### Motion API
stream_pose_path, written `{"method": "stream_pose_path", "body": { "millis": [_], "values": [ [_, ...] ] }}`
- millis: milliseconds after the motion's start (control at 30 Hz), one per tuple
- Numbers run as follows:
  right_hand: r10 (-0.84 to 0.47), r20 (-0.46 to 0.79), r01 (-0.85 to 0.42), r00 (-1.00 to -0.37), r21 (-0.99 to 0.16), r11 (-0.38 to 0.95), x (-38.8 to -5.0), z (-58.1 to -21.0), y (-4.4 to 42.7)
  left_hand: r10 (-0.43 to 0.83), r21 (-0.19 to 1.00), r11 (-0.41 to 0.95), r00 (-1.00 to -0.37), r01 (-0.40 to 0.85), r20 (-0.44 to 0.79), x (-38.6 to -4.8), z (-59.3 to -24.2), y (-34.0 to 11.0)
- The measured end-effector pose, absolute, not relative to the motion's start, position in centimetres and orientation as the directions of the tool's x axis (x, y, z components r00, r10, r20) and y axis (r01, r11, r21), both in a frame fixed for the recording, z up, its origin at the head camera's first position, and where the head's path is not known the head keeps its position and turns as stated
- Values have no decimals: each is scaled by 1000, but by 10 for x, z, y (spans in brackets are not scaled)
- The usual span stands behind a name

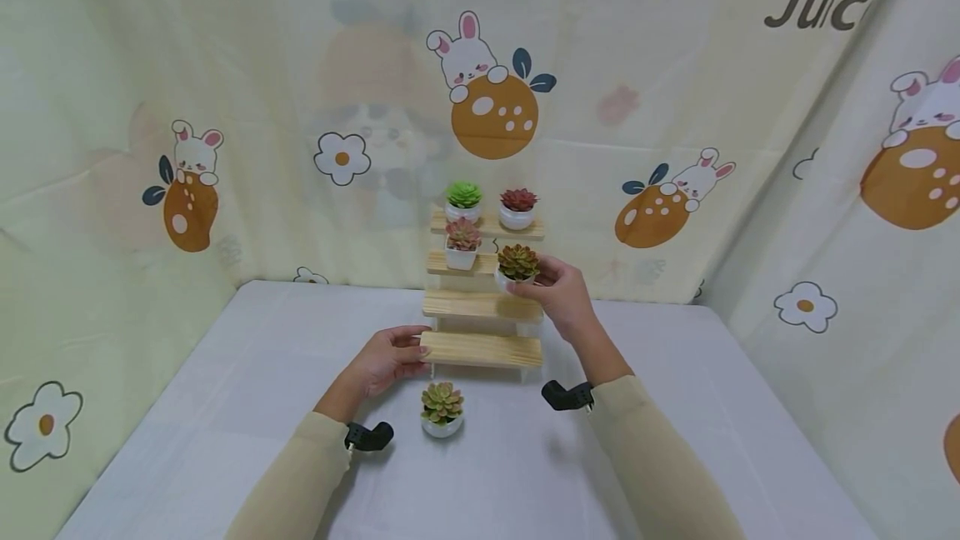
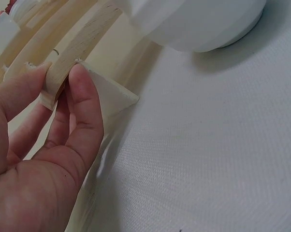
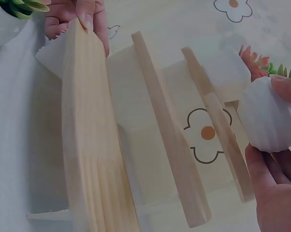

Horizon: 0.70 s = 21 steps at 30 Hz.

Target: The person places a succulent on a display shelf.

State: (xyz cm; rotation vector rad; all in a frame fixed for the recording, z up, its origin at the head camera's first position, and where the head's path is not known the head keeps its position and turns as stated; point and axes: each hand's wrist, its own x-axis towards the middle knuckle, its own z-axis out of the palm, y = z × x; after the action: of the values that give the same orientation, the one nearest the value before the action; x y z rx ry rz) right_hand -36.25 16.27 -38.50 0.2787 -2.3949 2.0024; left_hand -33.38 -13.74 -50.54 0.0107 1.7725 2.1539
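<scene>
A tiered wooden stand (image 1: 483, 348) with four steps stands against the patterned backdrop. My left hand (image 1: 386, 361) grips the left end of its lowest step, thumb on one face and fingers beneath in the left wrist view. My right hand (image 1: 558, 294) holds a white pot with a dark green and reddish succulent (image 1: 517, 261), at the right part of the second step from the top. In the right wrist view fingers and thumb pinch this ribbed pot (image 3: 269, 116); whether it touches the step I cannot tell.
The top step bears a green succulent (image 1: 463, 198) and a red succulent (image 1: 517, 207). A pink succulent (image 1: 462, 244) in a squarish pot sits left on the second step. Another potted succulent (image 1: 442, 408) stands on the white table in front of the stand. Behind hangs a printed cloth (image 1: 585, 190).
</scene>
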Motion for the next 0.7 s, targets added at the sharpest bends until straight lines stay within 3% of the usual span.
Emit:
{"method": "stream_pose_path", "body": {
  "millis": [700],
  "values": [
    [-79,135,-148,-988,-970,191,-393,-374,162,267,954,-151,-940,-258,-212,-333,-505,-137]
  ]
}}
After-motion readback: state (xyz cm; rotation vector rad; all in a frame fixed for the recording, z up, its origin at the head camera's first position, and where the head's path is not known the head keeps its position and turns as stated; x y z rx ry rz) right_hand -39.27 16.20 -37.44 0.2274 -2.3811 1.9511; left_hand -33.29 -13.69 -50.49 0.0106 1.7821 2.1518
